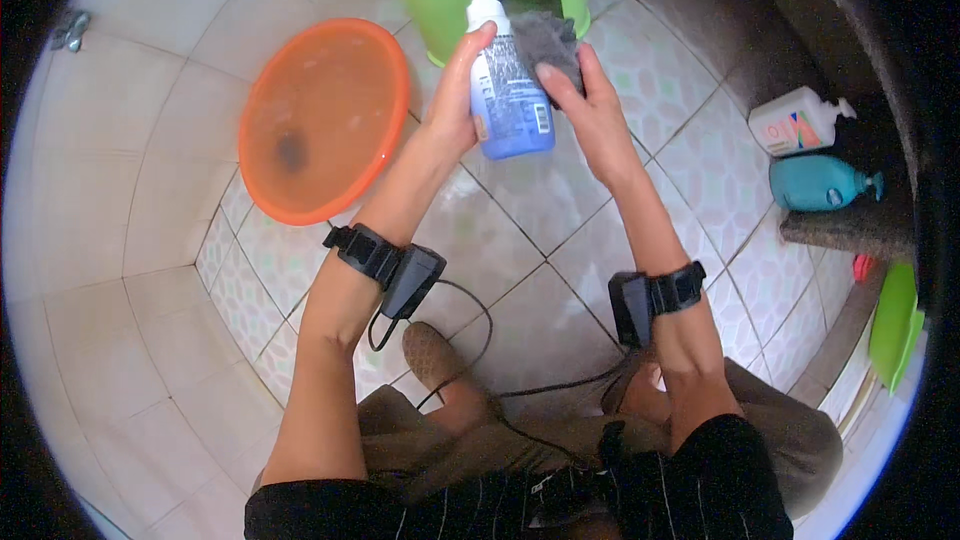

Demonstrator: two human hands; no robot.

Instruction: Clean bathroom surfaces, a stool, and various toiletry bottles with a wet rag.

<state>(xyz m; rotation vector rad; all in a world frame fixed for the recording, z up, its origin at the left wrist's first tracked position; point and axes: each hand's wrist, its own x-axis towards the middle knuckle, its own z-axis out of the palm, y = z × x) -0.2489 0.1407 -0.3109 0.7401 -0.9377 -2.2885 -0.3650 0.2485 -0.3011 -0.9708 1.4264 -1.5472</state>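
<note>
A blue and white pump bottle (512, 105) with a white pump head is held upright in front of me. My left hand (458, 90) wraps round its left side, thumb near the neck. My right hand (592, 115) is closed on a dark grey cloth (548, 42), which presses against the bottle's upper right side. Wet streaks or foam show on the bottle's label. Part of the left hand's fingers is hidden behind the bottle.
An orange basin (330, 130) of water stands at the left on the tiled floor (500, 240). Behind the bottle is a green plastic stool (435, 0). A white pump bottle (790, 123) and a teal pump bottle (815, 184) lie at the right. Black cables (540, 392) run from my wrist straps.
</note>
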